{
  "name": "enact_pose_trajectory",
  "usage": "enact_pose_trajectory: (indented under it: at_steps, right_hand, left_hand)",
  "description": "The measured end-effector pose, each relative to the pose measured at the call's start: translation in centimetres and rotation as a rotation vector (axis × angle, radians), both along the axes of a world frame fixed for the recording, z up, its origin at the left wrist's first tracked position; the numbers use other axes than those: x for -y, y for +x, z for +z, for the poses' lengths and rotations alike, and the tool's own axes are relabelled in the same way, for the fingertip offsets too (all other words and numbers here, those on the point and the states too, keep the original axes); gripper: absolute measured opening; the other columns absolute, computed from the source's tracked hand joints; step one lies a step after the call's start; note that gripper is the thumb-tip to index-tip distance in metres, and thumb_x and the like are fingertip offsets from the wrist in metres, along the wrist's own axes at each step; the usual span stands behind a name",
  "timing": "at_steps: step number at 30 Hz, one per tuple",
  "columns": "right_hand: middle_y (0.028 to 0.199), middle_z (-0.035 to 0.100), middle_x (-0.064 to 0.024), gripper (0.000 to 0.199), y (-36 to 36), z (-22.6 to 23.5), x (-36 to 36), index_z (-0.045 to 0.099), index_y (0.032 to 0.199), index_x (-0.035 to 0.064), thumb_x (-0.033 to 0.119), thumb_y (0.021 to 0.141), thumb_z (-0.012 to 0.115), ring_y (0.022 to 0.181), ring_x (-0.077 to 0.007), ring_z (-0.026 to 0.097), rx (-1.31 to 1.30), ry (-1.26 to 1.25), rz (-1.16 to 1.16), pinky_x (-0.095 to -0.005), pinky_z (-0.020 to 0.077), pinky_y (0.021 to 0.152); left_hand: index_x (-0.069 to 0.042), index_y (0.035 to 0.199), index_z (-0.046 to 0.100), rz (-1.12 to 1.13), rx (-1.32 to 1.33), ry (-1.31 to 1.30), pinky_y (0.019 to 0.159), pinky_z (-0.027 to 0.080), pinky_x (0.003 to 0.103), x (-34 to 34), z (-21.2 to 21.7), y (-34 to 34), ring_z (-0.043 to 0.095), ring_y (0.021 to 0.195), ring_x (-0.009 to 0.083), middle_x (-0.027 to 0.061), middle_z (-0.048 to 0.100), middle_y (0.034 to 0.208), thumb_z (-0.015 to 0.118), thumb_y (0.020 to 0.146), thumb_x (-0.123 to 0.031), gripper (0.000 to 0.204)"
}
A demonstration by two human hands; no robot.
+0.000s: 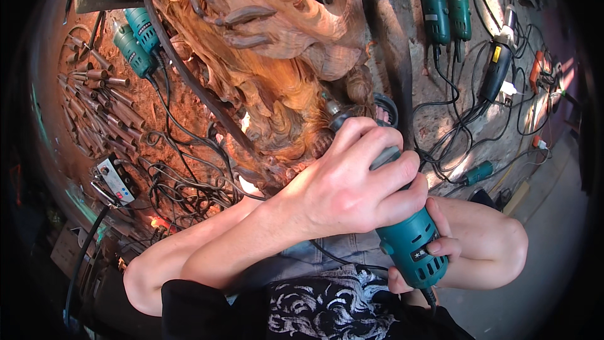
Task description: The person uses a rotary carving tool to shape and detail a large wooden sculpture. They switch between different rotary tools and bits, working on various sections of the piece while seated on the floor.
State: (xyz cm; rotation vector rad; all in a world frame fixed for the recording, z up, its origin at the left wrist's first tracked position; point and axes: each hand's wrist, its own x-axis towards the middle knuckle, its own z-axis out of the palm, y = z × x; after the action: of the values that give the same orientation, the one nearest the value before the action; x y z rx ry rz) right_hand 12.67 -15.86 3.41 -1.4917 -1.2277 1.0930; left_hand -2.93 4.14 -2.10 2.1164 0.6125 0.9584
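A teal electric die grinder (412, 249) slants across my lap, its nose pointing up and left. Wrapped over its front part is my left hand (365, 182), fingers closed around the dark neck. Under and behind the motor body, my right hand (445, 239) grips the rear end, partly hidden by the tool. The grinder's metal tip (329, 104) is at the lower part of a large reddish-brown wood carving (264, 56) with flowing folds. I cannot tell whether the tip touches the wood. A power cord (430, 299) leaves the grinder's back end.
Two green grinders (434, 9) lie at the upper right, near a black grinder (497, 66) and tangled cables (453, 132). Left of the carving are two more teal grinders (133, 50), many wooden-handled chisels (94, 113) and a small control box (115, 181). Wood dust covers the surface there.
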Motion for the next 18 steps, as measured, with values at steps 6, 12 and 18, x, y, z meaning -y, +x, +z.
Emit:
enact_pose_trajectory:
  at_steps: [6, 12, 18]
  right_hand:
    - [0.145, 0.049, -0.0357, 0.069, -2.1, 0.3, -3.5, 0.039, 0.119, 0.0177, 0.02, 0.072, 0.09, 0.127, -0.0573, 0.059, -0.01, 0.057, -0.153, -0.0647, 0.0549, 0.104]
    - [0.156, 0.037, -0.0347, 0.08, -1.2, 0.2, -3.0, 0.036, 0.131, 0.0183, 0.026, 0.072, 0.088, 0.137, -0.0488, 0.049, 0.015, 0.032, -0.057, -0.0567, 0.0474, 0.111]
    - [0.145, 0.049, -0.0286, 0.098, -0.4, 0.7, -1.4, 0.03, 0.144, 0.0131, 0.033, 0.069, 0.09, 0.123, -0.036, 0.058, 0.046, -0.021, 0.002, -0.0498, 0.0505, 0.103]
  left_hand:
    - [-0.013, 0.093, 0.07, 0.002, -0.015, 0.003, 0.072, 0.05, 0.038, -0.5, 0.1, -0.1, 0.064, 0.09, 0.0252, 0.0036, 0.066, 0.099, 0.073, 0.062, -0.022, 0.032]
    - [-0.013, 0.092, 0.069, 0.008, -0.006, 0.011, 0.071, 0.05, 0.038, -0.4, -0.3, 0.2, 0.064, 0.089, 0.0248, 0.004, 0.066, 0.098, 0.073, 0.063, -0.021, 0.031]
    - [-0.012, 0.092, 0.07, -0.04, 0.015, 0.018, 0.074, 0.051, 0.038, 0.1, -0.3, -0.1, 0.065, 0.089, 0.0244, 0.0035, 0.066, 0.099, 0.074, 0.067, -0.022, 0.028]
